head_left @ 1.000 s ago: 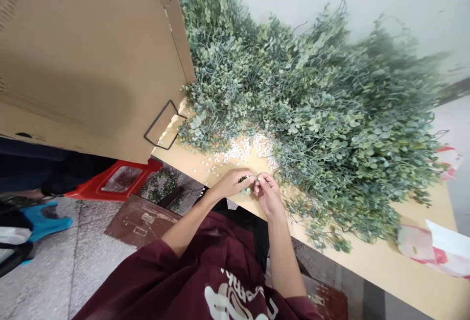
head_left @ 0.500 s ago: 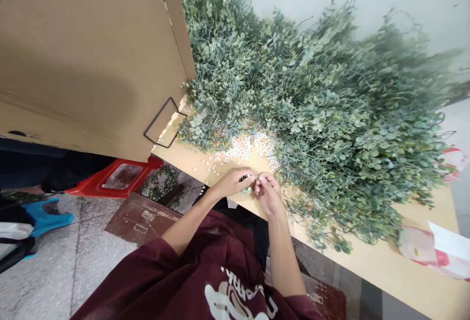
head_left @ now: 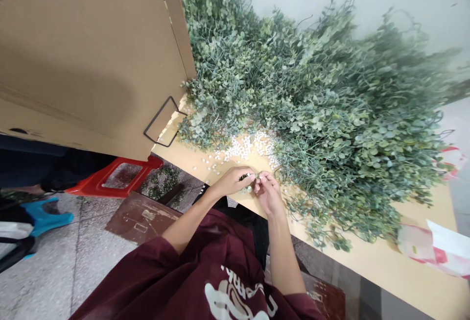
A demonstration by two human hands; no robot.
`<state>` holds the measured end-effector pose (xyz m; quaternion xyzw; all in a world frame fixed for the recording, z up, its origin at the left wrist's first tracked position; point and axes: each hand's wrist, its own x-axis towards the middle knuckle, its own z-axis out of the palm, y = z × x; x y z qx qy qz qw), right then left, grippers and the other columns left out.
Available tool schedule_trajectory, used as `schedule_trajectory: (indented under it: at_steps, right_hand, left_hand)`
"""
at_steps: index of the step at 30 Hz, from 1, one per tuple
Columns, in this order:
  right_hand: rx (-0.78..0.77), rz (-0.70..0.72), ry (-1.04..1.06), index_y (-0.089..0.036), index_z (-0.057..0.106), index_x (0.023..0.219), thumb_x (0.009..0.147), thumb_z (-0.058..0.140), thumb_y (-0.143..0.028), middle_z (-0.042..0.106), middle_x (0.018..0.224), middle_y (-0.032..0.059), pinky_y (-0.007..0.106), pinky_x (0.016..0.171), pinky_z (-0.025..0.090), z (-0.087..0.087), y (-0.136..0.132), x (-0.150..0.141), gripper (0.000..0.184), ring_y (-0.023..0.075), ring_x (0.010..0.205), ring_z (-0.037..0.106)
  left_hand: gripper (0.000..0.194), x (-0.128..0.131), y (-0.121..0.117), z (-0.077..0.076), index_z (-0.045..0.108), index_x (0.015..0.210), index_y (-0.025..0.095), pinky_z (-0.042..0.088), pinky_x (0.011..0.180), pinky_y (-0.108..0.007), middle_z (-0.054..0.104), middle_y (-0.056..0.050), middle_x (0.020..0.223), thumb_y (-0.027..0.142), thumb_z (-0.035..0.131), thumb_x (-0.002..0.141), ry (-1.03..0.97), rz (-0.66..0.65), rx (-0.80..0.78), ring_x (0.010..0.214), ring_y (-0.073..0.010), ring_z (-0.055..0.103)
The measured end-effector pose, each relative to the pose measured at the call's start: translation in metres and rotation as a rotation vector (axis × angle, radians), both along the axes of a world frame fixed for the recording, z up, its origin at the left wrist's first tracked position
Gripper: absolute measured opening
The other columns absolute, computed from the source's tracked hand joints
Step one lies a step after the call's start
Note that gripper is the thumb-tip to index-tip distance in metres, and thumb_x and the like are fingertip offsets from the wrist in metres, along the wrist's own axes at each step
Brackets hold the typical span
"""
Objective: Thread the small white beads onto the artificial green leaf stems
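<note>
Across the tabletop (head_left: 370, 261) sprawls a heap of artificial leafy stems (head_left: 330, 109), with small white beads (head_left: 244, 147) scattered at its edge. My left hand (head_left: 231, 182) and right hand (head_left: 269, 193) are together, pinching a small green sprig (head_left: 246, 183) between them – just above the tabletop, near its front edge.

Green piece (head_left: 245, 178) between fingers (head_left: 261, 181) too small to tell.

1 left hand (head_left: 231, 183), 1 right hand (head_left: 269, 194), 1 sprig (head_left: 246, 187), 1 carton (head_left: 91, 55), 1 red stool (head_left: 123, 185), 1 blue stool (head_left: 44, 219).
</note>
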<state>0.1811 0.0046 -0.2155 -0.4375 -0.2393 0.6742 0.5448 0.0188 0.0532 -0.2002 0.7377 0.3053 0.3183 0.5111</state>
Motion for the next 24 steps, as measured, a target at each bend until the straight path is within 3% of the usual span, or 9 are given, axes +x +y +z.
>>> schedule_trajectory:
  at_steps: [24]
  right_hand:
    - [0.046,0.024,-0.064,-0.02,0.061,0.08,0.081,0.071,-0.033,0.054,0.062,-0.0033,0.02,0.06,0.043,-0.006,-0.0011,-0.0043,0.017,0.0084,0.059,0.05]
  left_hand:
    - [0.035,0.0013,0.0018,-0.0011,0.058,0.082,0.015,0.042,0.072,-0.021,0.064,-0.002,0.077,0.036,0.036,0.099,0.069,-0.036,-0.031,0.072,-0.0117,0.057]
